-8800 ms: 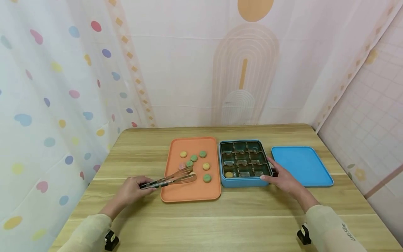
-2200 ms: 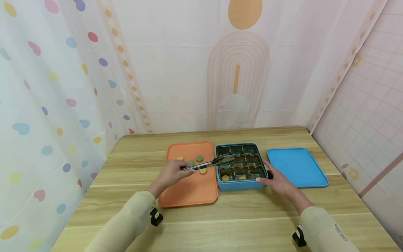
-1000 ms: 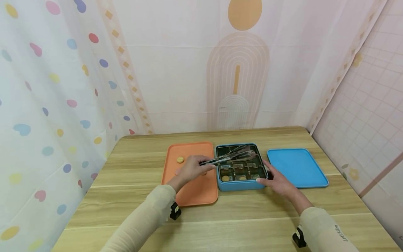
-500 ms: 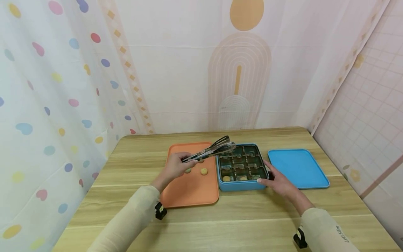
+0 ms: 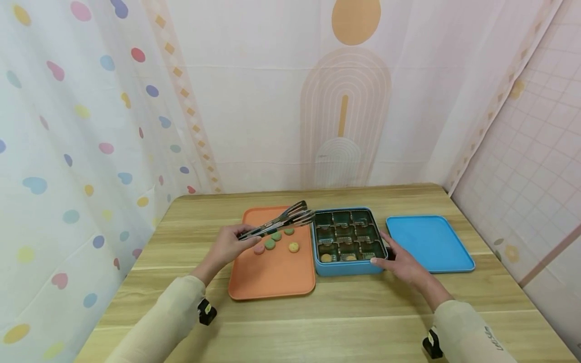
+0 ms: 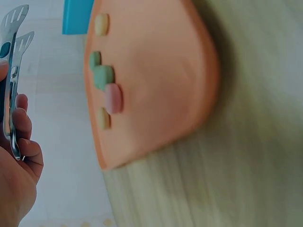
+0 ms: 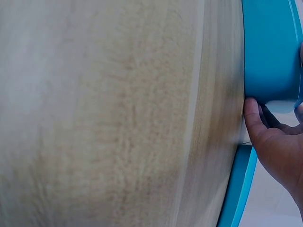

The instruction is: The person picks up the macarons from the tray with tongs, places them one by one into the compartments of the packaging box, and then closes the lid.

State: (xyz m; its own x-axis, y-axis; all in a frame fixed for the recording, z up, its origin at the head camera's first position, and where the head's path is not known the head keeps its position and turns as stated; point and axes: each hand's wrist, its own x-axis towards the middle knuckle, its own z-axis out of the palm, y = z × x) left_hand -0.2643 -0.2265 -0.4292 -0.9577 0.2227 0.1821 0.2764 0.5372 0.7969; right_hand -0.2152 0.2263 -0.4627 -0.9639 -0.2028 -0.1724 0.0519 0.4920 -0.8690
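My left hand (image 5: 227,245) grips metal tongs (image 5: 280,221) with slotted heads, raised over the orange tray (image 5: 272,280). Nothing shows between the heads in the left wrist view. Several small macarons lie on the tray, among them a yellow one (image 5: 293,247), a pink one (image 5: 259,249) and a green one (image 5: 270,244). Right of the tray stands a blue box (image 5: 349,267) with a dark insert of square compartments; two yellowish macarons (image 5: 326,257) sit in its front row. My right hand (image 5: 401,261) holds the box's front right corner, thumb at the front rim, fingers along the side.
A blue lid (image 5: 428,243) lies flat to the right of the box, behind my right hand. Tray, box and lid stand in a row on a wooden table (image 5: 290,333). A patterned curtain (image 5: 254,101) hangs behind the table.
Since 8.8 seconds ago a second yellowish macaron shows in the box, and the tray's front green one is gone. Lately the tongs moved left from over the box. My right hand stays.
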